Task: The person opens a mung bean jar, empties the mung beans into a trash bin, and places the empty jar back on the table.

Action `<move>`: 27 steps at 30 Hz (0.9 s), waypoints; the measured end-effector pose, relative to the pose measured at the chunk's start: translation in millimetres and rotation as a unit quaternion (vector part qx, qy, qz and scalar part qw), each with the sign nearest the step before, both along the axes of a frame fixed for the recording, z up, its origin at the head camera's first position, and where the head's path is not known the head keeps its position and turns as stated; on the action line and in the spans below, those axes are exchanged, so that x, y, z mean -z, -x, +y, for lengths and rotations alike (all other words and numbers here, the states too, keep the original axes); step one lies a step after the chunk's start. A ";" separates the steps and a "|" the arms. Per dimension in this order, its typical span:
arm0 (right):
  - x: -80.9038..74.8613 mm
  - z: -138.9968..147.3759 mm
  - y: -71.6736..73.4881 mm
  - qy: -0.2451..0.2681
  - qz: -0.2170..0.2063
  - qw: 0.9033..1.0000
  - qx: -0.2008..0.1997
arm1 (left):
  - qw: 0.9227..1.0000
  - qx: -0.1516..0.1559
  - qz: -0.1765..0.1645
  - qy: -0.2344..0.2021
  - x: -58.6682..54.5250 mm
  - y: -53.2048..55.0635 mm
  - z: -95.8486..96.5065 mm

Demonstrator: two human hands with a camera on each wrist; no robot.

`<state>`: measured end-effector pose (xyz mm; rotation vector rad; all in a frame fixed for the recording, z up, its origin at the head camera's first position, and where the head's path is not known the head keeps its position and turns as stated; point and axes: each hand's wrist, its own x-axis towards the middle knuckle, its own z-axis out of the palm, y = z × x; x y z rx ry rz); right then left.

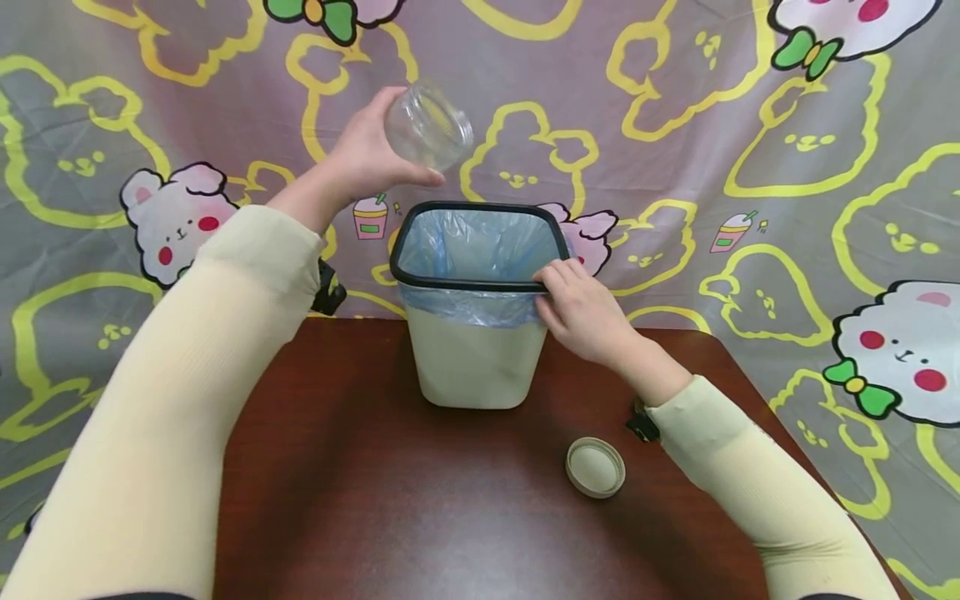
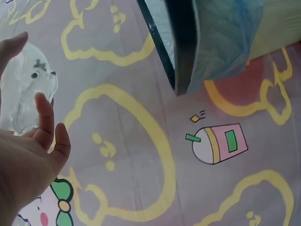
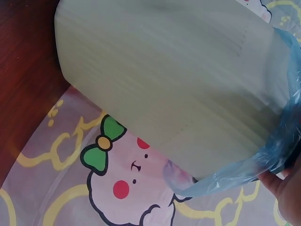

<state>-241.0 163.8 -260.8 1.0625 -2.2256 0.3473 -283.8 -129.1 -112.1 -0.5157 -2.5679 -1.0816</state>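
Note:
My left hand (image 1: 366,152) holds a clear jar (image 1: 426,125) by its side, raised up and left of the waste bin (image 1: 476,358). The jar tilts with its mouth to the right and no lid on it; dark marks show on or through its wall in the left wrist view. At the bin's right front corner, my right hand (image 1: 588,315) grips the black rim (image 1: 468,284), thumb below it against the blue plastic bag (image 1: 480,307). That bag lines the bin and folds over its edge. A round, pale lid (image 1: 595,468) lies on the table right of the bin.
The bin stands upright toward the back of a dark brown wooden table (image 1: 420,492). Close behind hangs a grey curtain (image 1: 675,167) printed with yellow outlines and cartoon animals. The table's right edge slopes past my right forearm.

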 end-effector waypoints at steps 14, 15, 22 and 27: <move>2.1 -1.2 0.8 0.010 0.006 1.000 -0.003 | 0.989 -0.014 -0.047 0.139 7.1 4.1 -7.8; 2.1 -1.3 0.7 0.011 0.006 1.000 -0.003 | 0.983 -0.022 -0.042 0.178 6.0 4.3 -9.0; 3.2 -2.2 0.0 0.017 0.007 1.000 -0.002 | 0.920 -0.040 0.060 0.385 -6.3 2.4 -9.0; 4.0 -2.8 -0.3 0.018 0.006 1.000 -0.001 | 0.876 -0.027 0.149 0.458 -16.7 -0.7 -1.4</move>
